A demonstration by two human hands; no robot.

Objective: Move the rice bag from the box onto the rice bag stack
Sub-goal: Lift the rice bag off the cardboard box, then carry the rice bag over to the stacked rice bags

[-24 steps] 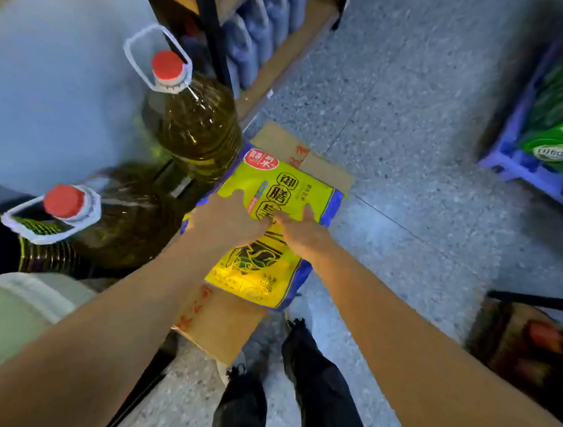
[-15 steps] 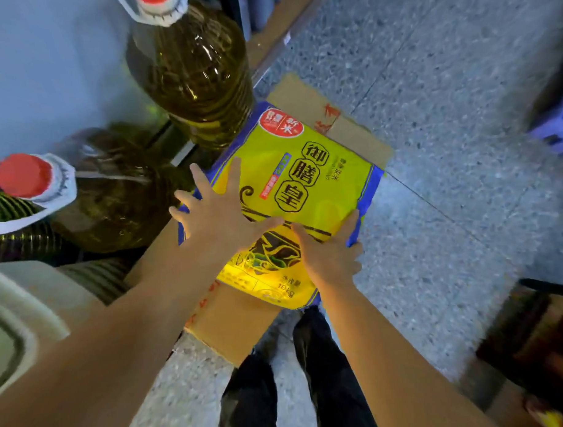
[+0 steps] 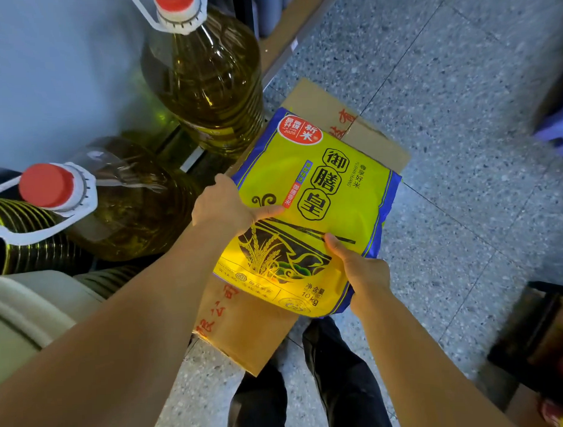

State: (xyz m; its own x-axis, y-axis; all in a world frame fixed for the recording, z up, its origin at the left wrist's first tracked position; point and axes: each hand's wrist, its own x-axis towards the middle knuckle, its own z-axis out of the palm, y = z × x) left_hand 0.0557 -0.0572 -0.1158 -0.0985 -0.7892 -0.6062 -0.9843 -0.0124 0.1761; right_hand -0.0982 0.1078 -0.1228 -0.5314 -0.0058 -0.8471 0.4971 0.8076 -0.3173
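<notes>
A yellow rice bag [image 3: 318,205] with blue edges and a red round badge lies over a brown cardboard box [image 3: 246,336] on the floor. My left hand [image 3: 225,205] grips the bag's left edge, thumb on its face. My right hand [image 3: 362,268] grips its lower right corner, thumb on top and fingers underneath. The bag covers most of the box, so the box's inside is hidden. No rice bag stack is in view.
Two large oil bottles with red caps [image 3: 205,75] [image 3: 91,200] stand on a low shelf to the left, close to the bag. Speckled grey floor [image 3: 447,143] stretches to the right. My dark trousers and shoes [image 3: 312,388] are below the box. A dark crate [image 3: 543,341] sits lower right.
Both hands have gone from resting flat on the bag's face to gripping its left edge and lower right corner. The view has closed in on the bag.
</notes>
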